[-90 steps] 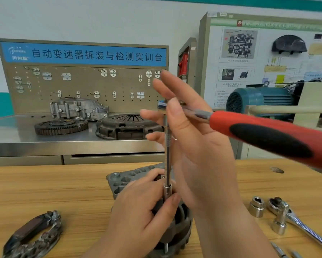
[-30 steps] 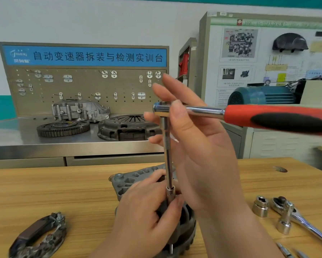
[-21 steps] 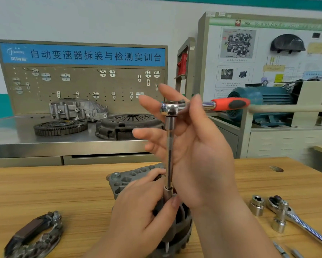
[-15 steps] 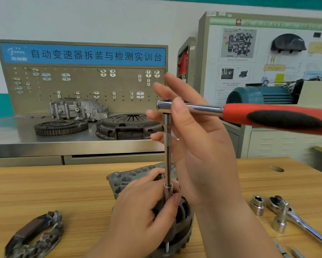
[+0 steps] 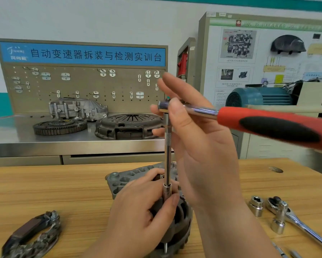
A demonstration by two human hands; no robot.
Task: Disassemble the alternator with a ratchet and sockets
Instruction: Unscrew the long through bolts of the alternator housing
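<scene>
The grey alternator stands on the wooden table, mostly hidden by my hands. My left hand grips its top and the socket at the foot of a long upright extension bar. A ratchet with a red and black handle sits on top of the bar, its handle pointing right and towards me. My right hand holds the ratchet head with thumb and fingers, the other fingers spread.
A removed dark part lies at the front left. At the right lie a loose socket and a chrome ratchet with a socket on it. Behind stands a steel bench with a clutch plate and flywheel.
The red ratchet handle has swung back and forth about the upright bar and points right and towards me again. Both hands stay where they were.
</scene>
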